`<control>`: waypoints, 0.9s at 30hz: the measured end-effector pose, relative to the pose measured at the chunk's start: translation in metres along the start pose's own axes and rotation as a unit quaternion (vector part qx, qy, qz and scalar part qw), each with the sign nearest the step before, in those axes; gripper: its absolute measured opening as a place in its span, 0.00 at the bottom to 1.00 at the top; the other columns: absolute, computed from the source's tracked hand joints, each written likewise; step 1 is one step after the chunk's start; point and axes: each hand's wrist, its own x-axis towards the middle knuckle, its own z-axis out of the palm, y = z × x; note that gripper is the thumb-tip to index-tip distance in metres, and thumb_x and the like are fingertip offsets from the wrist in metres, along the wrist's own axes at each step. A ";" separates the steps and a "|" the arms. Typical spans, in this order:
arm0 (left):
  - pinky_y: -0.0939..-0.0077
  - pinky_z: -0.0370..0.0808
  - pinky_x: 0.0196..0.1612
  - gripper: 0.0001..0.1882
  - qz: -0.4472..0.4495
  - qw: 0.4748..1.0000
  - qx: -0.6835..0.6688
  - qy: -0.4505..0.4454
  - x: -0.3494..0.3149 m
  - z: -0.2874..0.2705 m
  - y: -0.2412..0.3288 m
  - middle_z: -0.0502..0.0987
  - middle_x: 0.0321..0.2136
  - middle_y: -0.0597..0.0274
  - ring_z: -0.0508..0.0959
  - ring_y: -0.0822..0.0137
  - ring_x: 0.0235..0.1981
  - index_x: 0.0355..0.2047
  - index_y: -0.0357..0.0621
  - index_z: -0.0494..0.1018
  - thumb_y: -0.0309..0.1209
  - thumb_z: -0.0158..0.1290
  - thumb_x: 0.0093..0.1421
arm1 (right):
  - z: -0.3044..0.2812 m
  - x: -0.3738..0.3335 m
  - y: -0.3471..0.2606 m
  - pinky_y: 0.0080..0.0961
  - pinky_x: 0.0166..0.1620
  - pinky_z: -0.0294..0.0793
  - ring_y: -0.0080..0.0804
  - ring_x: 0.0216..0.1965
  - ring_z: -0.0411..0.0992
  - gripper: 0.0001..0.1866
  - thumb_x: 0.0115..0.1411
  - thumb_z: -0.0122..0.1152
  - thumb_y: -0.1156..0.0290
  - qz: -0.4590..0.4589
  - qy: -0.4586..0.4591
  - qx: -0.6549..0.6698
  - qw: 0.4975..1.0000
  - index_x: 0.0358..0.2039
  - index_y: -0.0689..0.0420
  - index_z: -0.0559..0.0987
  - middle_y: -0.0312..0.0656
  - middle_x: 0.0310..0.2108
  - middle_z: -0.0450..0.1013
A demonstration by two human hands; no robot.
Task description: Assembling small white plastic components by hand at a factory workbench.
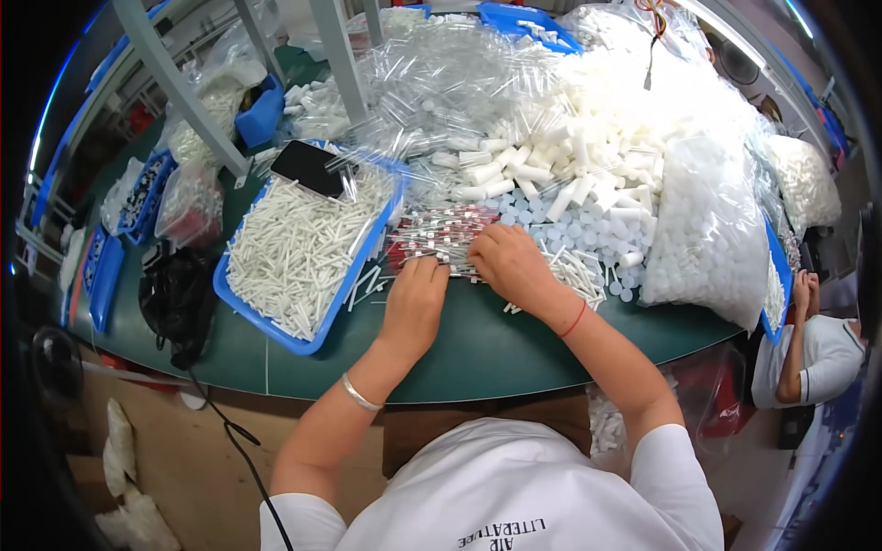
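My left hand (416,301) rests at the near left edge of a heap of small thin rods with red and clear parts (446,230). Its fingers are bent and pressed together; what they hold, if anything, is hidden. Curled over the right side of the same heap, my right hand (511,264) has its fingertips turned down and covered by the knuckles. Short white tubes (574,273) lie loose beside my right hand. To the left stands a blue tray (312,344) full of slim white tubes (294,248), with a black phone (312,169) lying across its far end.
Beyond my right hand spread translucent round caps (588,234) and thick white cylinders (514,170). A bulging clear bag (698,230) sits right of them, and clear tubes (432,83) are piled behind. Grey posts (188,87) rise at left. Another person (813,358) is at far right.
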 end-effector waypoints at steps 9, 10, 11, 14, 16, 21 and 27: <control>0.66 0.71 0.40 0.08 0.025 1.000 0.012 0.000 0.018 0.015 -0.008 0.69 0.30 0.57 0.72 0.57 0.36 0.31 0.39 0.72 0.21 0.52 0.49 | -0.023 0.007 0.011 0.40 0.36 0.70 0.46 0.33 0.73 0.05 0.58 0.58 0.71 0.122 -0.043 0.042 0.991 0.30 0.58 0.75 0.46 0.29 0.75; 0.65 0.71 0.40 0.07 0.009 1.000 0.009 -0.016 0.018 0.013 -0.008 0.71 0.31 0.56 0.72 0.56 0.36 0.33 0.39 0.73 0.21 0.54 0.52 | -0.023 0.007 0.011 0.41 0.35 0.70 0.47 0.33 0.73 0.05 0.58 0.58 0.71 0.124 -0.014 0.070 0.990 0.32 0.58 0.75 0.47 0.30 0.75; 0.65 0.71 0.40 0.07 0.006 1.000 0.013 -0.014 0.017 0.011 -0.006 0.71 0.31 0.56 0.72 0.56 0.36 0.33 0.39 0.73 0.21 0.54 0.52 | -0.023 0.007 0.010 0.42 0.35 0.71 0.48 0.33 0.73 0.05 0.58 0.58 0.71 0.126 0.015 0.098 0.987 0.33 0.59 0.76 0.48 0.30 0.75; 0.65 0.72 0.43 0.12 0.010 0.998 -0.063 0.015 0.010 -0.002 0.005 0.72 0.36 0.56 0.73 0.55 0.39 0.37 0.39 0.74 0.21 0.58 0.50 | -0.028 0.001 0.008 0.33 0.36 0.73 0.41 0.29 0.74 0.13 0.57 0.59 0.76 0.180 0.068 0.176 0.965 0.44 0.60 0.76 0.45 0.30 0.75; 0.65 0.72 0.42 0.12 -0.002 0.997 -0.069 0.028 0.006 -0.013 0.013 0.72 0.36 0.56 0.73 0.55 0.39 0.38 0.39 0.74 0.21 0.58 0.51 | -0.035 -0.002 0.009 0.24 0.37 0.73 0.28 0.30 0.72 0.13 0.57 0.59 0.78 0.203 0.082 0.206 0.954 0.44 0.62 0.77 0.41 0.30 0.75; 0.65 0.72 0.40 0.12 -0.024 0.996 -0.072 0.042 -0.003 -0.028 0.023 0.73 0.35 0.57 0.73 0.56 0.37 0.38 0.39 0.75 0.21 0.58 0.51 | -0.054 -0.004 0.011 0.19 0.40 0.70 0.21 0.33 0.70 0.08 0.58 0.59 0.77 0.226 0.101 0.269 0.931 0.39 0.63 0.79 0.38 0.32 0.77; 0.62 0.72 0.43 0.10 -0.107 0.984 0.076 0.124 -0.011 -0.061 -0.037 0.73 0.38 0.53 0.73 0.53 0.41 0.37 0.40 0.75 0.24 0.57 0.53 | -0.066 -0.013 0.009 0.21 0.40 0.71 0.24 0.33 0.72 0.06 0.57 0.60 0.77 0.182 0.099 0.205 0.957 0.36 0.63 0.79 0.40 0.33 0.77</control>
